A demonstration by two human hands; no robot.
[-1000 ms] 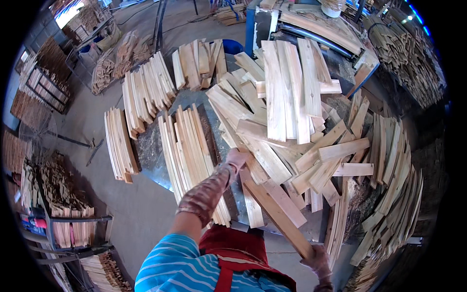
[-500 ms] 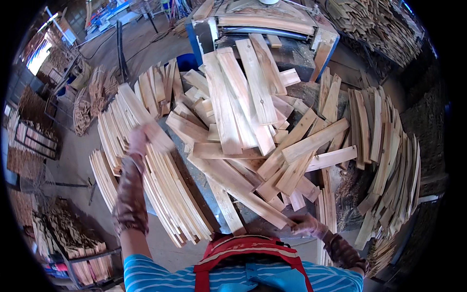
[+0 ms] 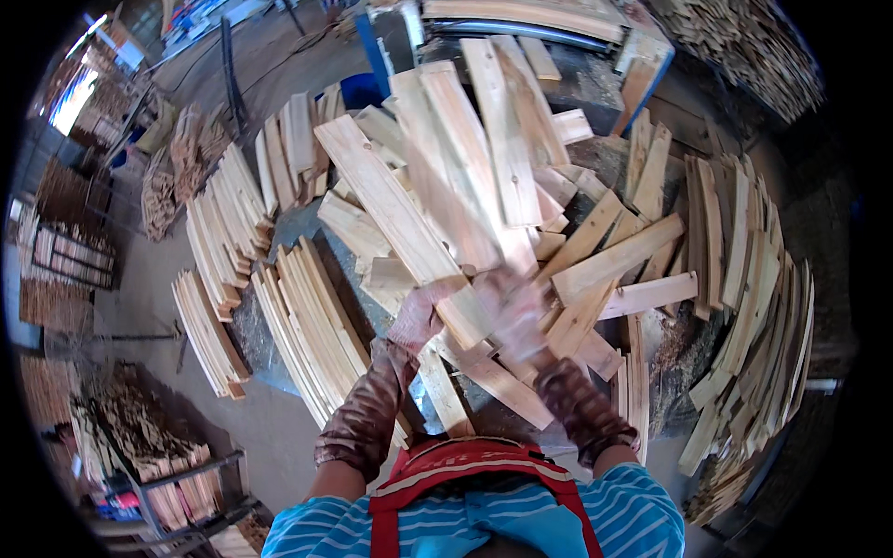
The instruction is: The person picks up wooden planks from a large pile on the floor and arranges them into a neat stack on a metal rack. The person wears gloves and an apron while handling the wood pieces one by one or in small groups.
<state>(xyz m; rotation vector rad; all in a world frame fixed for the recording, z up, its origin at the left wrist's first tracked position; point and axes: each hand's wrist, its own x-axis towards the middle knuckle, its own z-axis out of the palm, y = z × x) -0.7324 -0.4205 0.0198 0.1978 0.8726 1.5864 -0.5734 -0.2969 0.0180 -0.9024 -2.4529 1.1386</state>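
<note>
Loose planks (image 3: pixel 505 139) are lying on middle of worktable (image 3: pixel 374 321). Long plank (image 3: pixel 391 205) is slanting over them, near end sitting between left hand (image 3: pixel 414 319) and right hand (image 3: pixel 513 312). Plank rows (image 3: pixel 307 325) are lining left side, plank stack (image 3: pixel 749 325) right. Machine (image 3: pixel 646 82) is standing behind.

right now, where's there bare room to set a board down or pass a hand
Bare tabletop shows between the outer left stack and the inner slat row; a narrow dark strip separates that row from the loose boards. Right of them lies a sawdust-strewn patch, bordered by the right-hand stack. Crowded: the centre, around the left hand and right hand.
</note>
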